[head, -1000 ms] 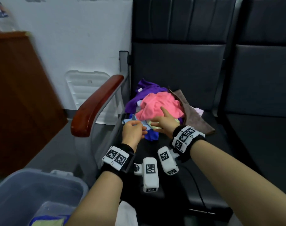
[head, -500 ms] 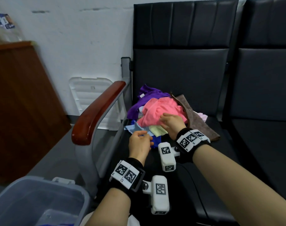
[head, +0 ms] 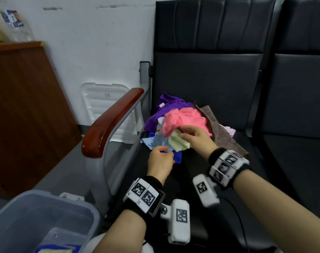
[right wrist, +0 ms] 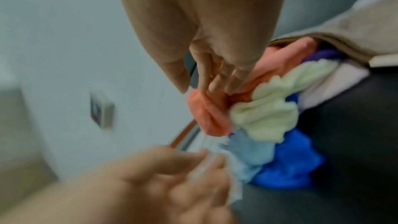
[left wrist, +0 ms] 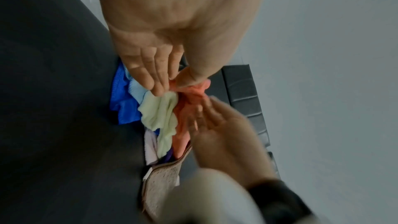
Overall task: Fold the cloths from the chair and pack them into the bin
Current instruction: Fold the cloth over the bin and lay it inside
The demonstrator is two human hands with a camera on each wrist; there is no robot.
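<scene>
Now: left hand (head: 160,159) pinches light-blue cloth (head: 158,141) | right hand (head: 196,138) fingers pink cloth (head: 184,119).

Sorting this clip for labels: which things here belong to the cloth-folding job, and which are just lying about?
Job:
- cloth pile on the chair
- light blue cloth, pinched by left hand
- pink cloth, under right hand
- bin, folded cloths inside

Lying about:
- white lid against wall
- wooden cabinet
- plastic bottle
- second seat
</scene>
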